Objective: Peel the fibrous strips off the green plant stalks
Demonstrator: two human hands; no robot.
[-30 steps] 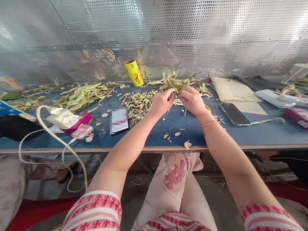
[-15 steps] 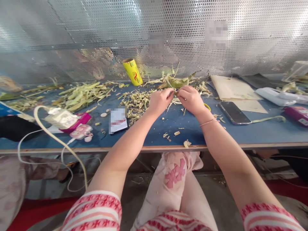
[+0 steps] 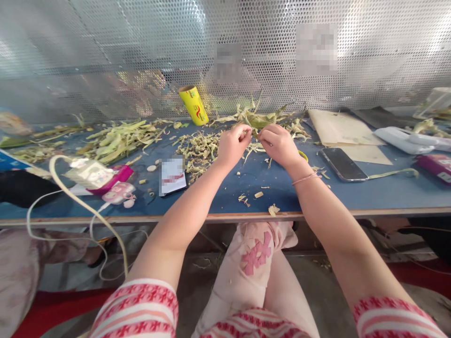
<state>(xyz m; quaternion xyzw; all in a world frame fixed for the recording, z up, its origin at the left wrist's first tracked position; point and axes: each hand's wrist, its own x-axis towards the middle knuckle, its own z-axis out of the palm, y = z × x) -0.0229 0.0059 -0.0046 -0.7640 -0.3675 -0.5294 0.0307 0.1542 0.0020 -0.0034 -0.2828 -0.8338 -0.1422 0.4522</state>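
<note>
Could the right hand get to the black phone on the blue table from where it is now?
Probably yes. The phone lies flat on the blue table, just right of the right hand, with only small husk scraps between. But its fingers are pinching a green strip.

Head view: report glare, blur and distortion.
Head view: glare washes the perforated metal screen at top left and right; blurred patches sit on it and on a card; the blue table edge bows; both hands look sharp.

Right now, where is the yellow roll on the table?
In the head view, the yellow roll stands tilted at the back of the blue table, against the perforated metal screen, left of the left hand, behind the pile of plant scraps.
</note>
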